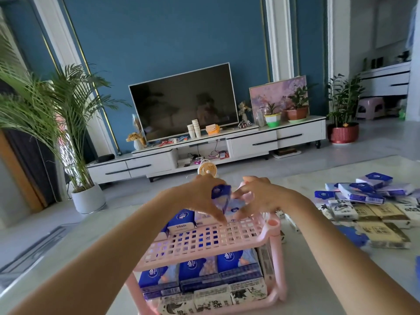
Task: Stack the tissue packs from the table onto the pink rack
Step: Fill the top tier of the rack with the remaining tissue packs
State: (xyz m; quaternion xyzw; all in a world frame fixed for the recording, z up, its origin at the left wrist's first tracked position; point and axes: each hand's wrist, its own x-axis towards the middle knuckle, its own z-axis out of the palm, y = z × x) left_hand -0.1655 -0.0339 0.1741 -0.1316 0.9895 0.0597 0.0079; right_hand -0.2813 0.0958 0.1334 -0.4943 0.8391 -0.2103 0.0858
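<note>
**Blue pack held on end over the pink rack's top shelf**

Standing by the pale marble-look table (318, 280), I can read only one word. It is "Vinda", in white on the near face of a blue-and-white tissue pack (181, 223) lying at the left of the top shelf. The other blue packs show just a round white fan logo, and their small print is too blurred to read. The white packs with black ink drawings (211, 300), in the near row of the bottom shelf, carry characters I cannot make out.

The pink plastic lattice rack (204, 244) stands on the near middle of the table. Above the far side of its top shelf, the left hand (197, 196) grips a small blue tissue pack (221, 196), fingers and thumb curled round it. The pack stands steeply, its long axis nearly upright, with the dark logo end up and the paler end toward the shelf.

The right hand (261, 195) is just right of it, fingers bent down over another blue pack (234, 210) lying flat. I cannot tell whether it pinches anything.

A row of blue packs (200, 272) fills the bottom shelf behind the white ones. A loose pile of tissue packs (363, 205) lies on the table at the right.
</note>
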